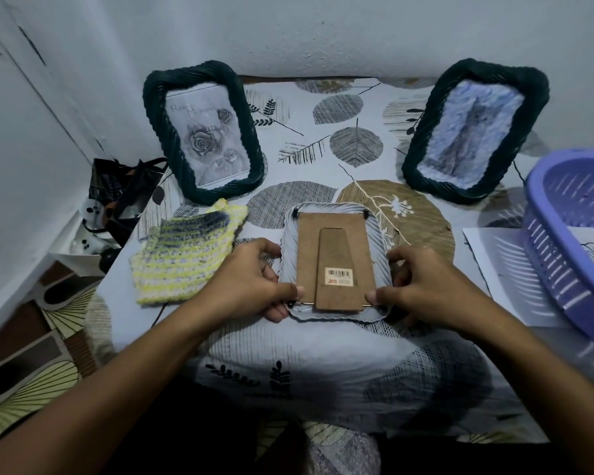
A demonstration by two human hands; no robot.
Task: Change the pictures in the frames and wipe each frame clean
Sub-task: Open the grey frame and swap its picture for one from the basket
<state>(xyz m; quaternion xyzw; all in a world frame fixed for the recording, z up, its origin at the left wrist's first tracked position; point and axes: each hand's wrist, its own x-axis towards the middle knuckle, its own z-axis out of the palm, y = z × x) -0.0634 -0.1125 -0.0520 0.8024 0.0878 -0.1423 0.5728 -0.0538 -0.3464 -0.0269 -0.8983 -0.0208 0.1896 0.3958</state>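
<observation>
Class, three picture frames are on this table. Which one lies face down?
The pale frame between the hands, its brown backboard up. The two dark green frames stand upright, pictures showing.

Pale frame (335, 311) face-down, brown backing up; two dark frames (204, 132) (474, 132) upright.

Two bare forearms, both hands forward, palms down.
Left hand (254, 279): fingers curled, thumb tip pointing inward toward the right hand. Right hand (422, 286): fingers curled likewise, thumb tip pointing inward toward the left. Arms converge from lower corners.
</observation>
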